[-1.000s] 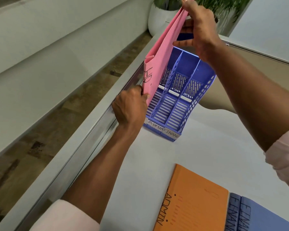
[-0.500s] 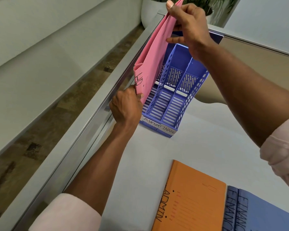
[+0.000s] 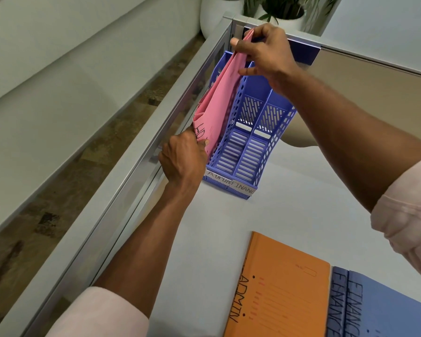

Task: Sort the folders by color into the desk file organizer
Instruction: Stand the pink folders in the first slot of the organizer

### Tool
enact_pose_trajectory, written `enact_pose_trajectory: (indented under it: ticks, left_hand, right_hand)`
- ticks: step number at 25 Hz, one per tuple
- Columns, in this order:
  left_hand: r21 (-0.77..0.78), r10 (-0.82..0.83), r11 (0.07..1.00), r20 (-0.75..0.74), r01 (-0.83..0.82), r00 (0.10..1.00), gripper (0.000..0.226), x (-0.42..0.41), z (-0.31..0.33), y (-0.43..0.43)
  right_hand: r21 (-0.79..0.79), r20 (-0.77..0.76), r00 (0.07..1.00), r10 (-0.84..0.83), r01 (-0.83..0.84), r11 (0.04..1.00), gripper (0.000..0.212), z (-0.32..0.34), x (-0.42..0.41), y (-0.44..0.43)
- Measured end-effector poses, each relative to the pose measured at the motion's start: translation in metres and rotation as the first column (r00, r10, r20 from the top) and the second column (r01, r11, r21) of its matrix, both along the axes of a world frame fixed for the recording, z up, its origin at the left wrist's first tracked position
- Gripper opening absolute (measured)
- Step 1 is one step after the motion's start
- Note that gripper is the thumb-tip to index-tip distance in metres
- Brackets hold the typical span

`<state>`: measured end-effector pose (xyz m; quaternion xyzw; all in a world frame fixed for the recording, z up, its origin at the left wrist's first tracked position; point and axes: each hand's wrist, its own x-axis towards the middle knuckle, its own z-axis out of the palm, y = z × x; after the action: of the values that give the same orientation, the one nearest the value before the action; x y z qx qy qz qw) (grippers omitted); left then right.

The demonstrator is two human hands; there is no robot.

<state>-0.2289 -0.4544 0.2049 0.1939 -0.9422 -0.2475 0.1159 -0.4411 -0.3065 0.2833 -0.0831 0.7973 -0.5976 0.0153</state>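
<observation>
Arms in pale rolled-up sleeves reach over a white table (image 3: 289, 215). The left hand (image 3: 184, 159) grips the lower near corner of a pink folder (image 3: 225, 100), its fingers curled round the edge beside black handwriting. The right hand (image 3: 265, 52) pinches the folder's top edge between thumb and fingers.

The pink folder stands tilted in the leftmost slot of a blue file organizer (image 3: 258, 132), with its lower edge down inside the slot. The organizer sits near the table's far left corner, close against the metal-framed partition (image 3: 141, 152) that runs along the left edge. Its two other slots show their ribbed floors. Paper labels on the front read ADMIN and FINANC; the left hand hides the front of the leftmost slot.

At the near edge of the table an orange folder (image 3: 282, 288) marked ADMIN lies flat. Touching its right side is a blue folder (image 3: 379, 312) marked FINANCE, also flat. Beyond the far corner stand white plant pots (image 3: 216, 13) with green leaves.
</observation>
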Motion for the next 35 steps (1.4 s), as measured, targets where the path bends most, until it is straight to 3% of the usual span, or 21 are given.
enact_pose_trajectory:
  ticks: [12,17,21,25,35]
  left_hand:
    - [-0.038,0.016,0.999,-0.017,-0.016,1.000,0.046,0.002,0.002,0.001]
    - [-0.128,0.006,0.992,-0.035,-0.011,0.999,0.042,0.009,0.010,0.009]
    - [-0.120,0.003,0.993,-0.045,-0.008,0.999,0.036,-0.005,0.011,0.010]
    - [-0.094,-0.018,0.995,0.051,0.023,0.999,0.032,-0.011,-0.011,0.008]
    - [-0.042,0.016,0.999,0.047,-0.014,0.999,0.025,-0.016,-0.032,0.009]
  right_hand:
    - [0.256,-0.238,0.968,-0.083,0.145,0.956,0.063,-0.008,0.011,-0.002]
    - [0.408,-0.347,0.931,-0.116,0.261,0.875,0.060,-0.003,0.011,-0.011]
    - [0.512,-0.285,0.945,-0.159,0.291,0.808,0.052,-0.004,0.002,-0.012]
    - [0.647,-0.272,0.962,-0.030,0.206,0.734,0.063,-0.018,0.006,-0.010]
    - [0.668,-0.303,0.951,0.058,0.169,0.725,0.057,-0.028,0.065,0.004]
